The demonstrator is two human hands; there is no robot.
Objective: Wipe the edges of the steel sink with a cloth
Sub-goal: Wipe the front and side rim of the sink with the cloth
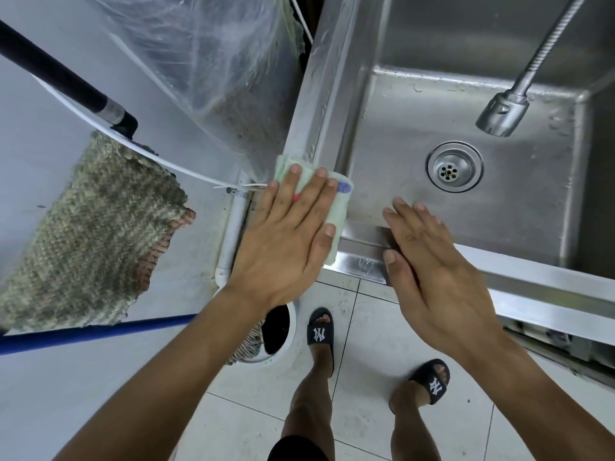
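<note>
The only readable mark is a white interlocking "NY" monogram, and it appears twice, once on each of the black slide sandals the person wears on the tiled floor. On the left sandal (320,332) the emblem sits on the middle of the broad strap across the foot. On the right sandal (432,382) the same emblem stands on the strap, tilted with the turn of the foot. The cloth (336,207) on the sink corner carries small purple and red printed patches, but no letters can be made out there. No other text, number or label is legible.
</note>
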